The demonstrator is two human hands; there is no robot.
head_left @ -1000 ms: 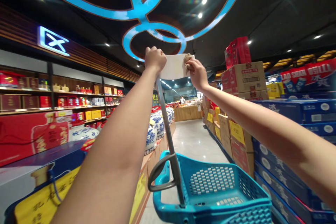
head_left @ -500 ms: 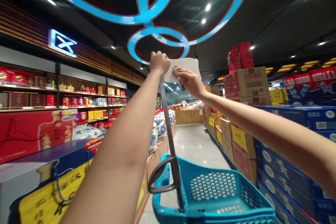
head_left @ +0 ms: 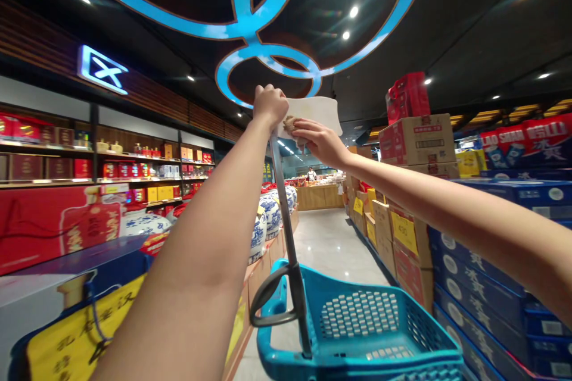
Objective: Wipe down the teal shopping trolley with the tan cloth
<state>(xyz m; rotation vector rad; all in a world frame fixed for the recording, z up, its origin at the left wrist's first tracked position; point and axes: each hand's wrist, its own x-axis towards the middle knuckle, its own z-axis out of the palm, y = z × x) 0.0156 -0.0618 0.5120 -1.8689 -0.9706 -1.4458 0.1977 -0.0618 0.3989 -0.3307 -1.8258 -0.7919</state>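
A white panel (head_left: 319, 110) is held up in front of me, its face toward me. My left hand (head_left: 270, 108) is closed around its left end, above the top of a grey pole (head_left: 286, 208). My right hand (head_left: 324, 141) presses a crumpled, brownish cloth (head_left: 289, 125) against the panel's lower left part, close to my left hand. The pole slants down to a blue plastic shopping basket (head_left: 357, 363), where a dark loop handle (head_left: 273, 297) sticks out to the left. Whether the panel is fixed to the pole is hidden by my left hand.
Blue cartons (head_left: 487, 286) and brown boxes (head_left: 415, 137) are stacked along the right. Blue-and-white jars (head_left: 270, 211) line a low wooden display on the left, with a yellow bag (head_left: 84, 333) nearer me. Between them runs a pale floor aisle (head_left: 322, 244) toward a wooden counter (head_left: 318, 197).
My right hand and the cloth have slid left across the panel, nearer to my left hand. The left hand keeps its hold; the view has shifted only slightly.
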